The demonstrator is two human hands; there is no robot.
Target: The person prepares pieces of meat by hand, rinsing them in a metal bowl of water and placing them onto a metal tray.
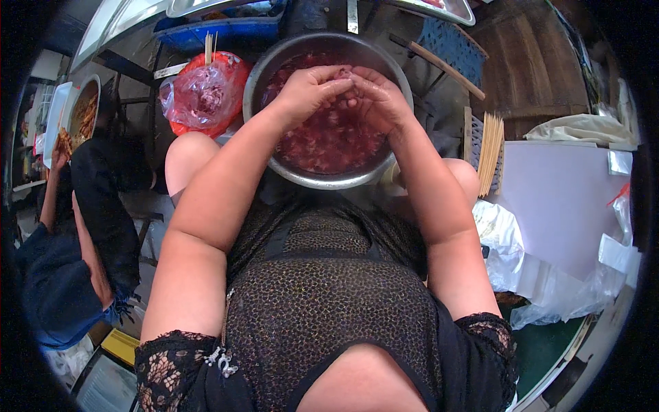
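Observation:
A large round metal basin stands between my knees, filled with red liquid and small pieces of what looks like raw meat. Over its far half my left hand and my right hand meet at the fingertips. Both are wet, and small pinkish pieces show between their fingers. Which hand bears them is hard to tell. To the left of the basin, a clear plastic bag with pinkish meat lies on a red bag or bowl, with thin wooden skewers upright at its far edge.
A bundle of wooden skewers lies in a basket at the right, beside a pale board and plastic bags. A blue crate and metal trays are at the far side. At the left, another person sits near a bowl of food.

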